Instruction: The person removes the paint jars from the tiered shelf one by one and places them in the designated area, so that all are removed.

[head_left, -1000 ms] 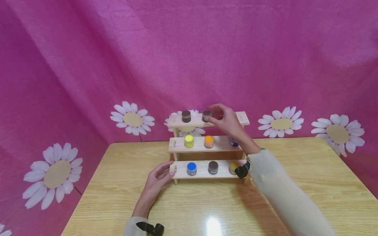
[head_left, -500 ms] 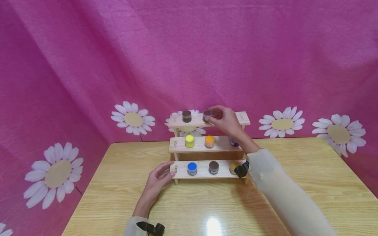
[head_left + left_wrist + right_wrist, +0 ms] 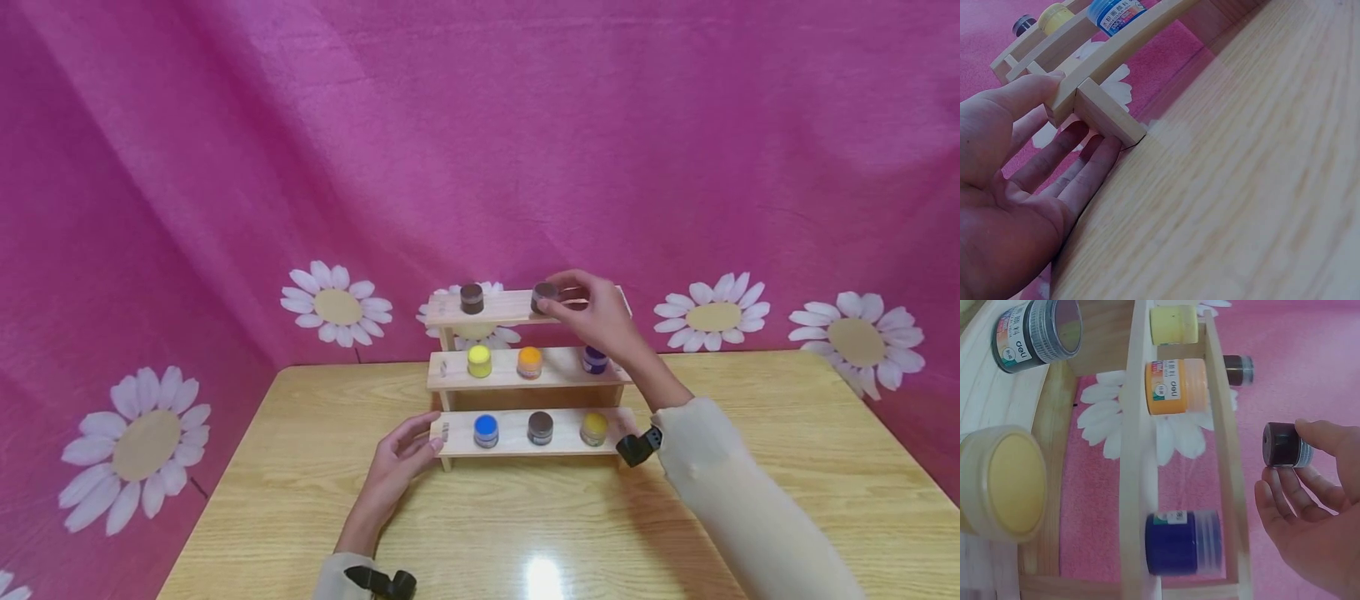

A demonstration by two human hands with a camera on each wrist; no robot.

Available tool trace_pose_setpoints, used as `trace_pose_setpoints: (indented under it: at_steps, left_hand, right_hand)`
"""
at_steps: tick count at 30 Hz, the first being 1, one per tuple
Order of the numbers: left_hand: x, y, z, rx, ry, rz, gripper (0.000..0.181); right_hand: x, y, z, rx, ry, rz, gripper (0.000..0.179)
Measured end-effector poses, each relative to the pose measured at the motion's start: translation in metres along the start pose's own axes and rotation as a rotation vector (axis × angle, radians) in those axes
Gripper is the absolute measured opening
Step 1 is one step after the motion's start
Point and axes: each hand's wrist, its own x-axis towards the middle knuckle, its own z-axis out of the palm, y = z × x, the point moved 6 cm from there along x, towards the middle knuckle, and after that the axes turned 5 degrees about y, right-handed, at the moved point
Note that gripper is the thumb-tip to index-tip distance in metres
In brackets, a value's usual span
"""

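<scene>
My right hand (image 3: 600, 318) pinches a dark brown paint jar (image 3: 1281, 445) between thumb and fingers. In the right wrist view the jar's underside shows, raised off the top shelf of a three-tier wooden rack (image 3: 513, 427). Another dark jar (image 3: 472, 298) stands at that shelf's left. My left hand (image 3: 395, 460) holds the left end of the lowest shelf. In the left wrist view its thumb lies on the shelf end, with the fingers (image 3: 1091, 178) below by the leg.
Yellow (image 3: 479, 362), orange (image 3: 529, 363) and purple (image 3: 595, 360) jars line the middle shelf. The lowest bears blue (image 3: 486, 431), dark brown (image 3: 540, 428) and ochre (image 3: 594, 429) jars. A pink flowered cloth (image 3: 480, 150) hangs behind the wooden table (image 3: 300, 467).
My right hand has moved a little to the right with the dark brown jar, uncovering more of the purple and ochre jars. The left hand stays on the rack.
</scene>
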Motion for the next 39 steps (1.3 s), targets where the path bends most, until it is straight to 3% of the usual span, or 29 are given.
trace_pose_setpoints:
  at_steps: [13, 22, 31, 39]
  left_hand:
    - [0.000, 0.000, -0.004, 0.014, 0.011, 0.000, 0.050]
    - [-0.001, -0.001, -0.004, -0.015, -0.005, 0.010, 0.049]
    - [0.001, -0.001, -0.003, -0.020, -0.014, 0.001, 0.049]
    - [0.002, 0.000, -0.001, -0.027, -0.025, 0.024, 0.050]
  right_hand:
    - [-0.032, 0.000, -0.023, 0.133, 0.033, -0.044, 0.038]
    - [-0.061, 0.008, -0.046, 0.167, 0.112, -0.073, 0.034]
    - [-0.083, 0.026, -0.067, 0.211, 0.202, -0.093, 0.036]
    - [-0.097, 0.053, -0.084, 0.197, 0.278, -0.046, 0.039]
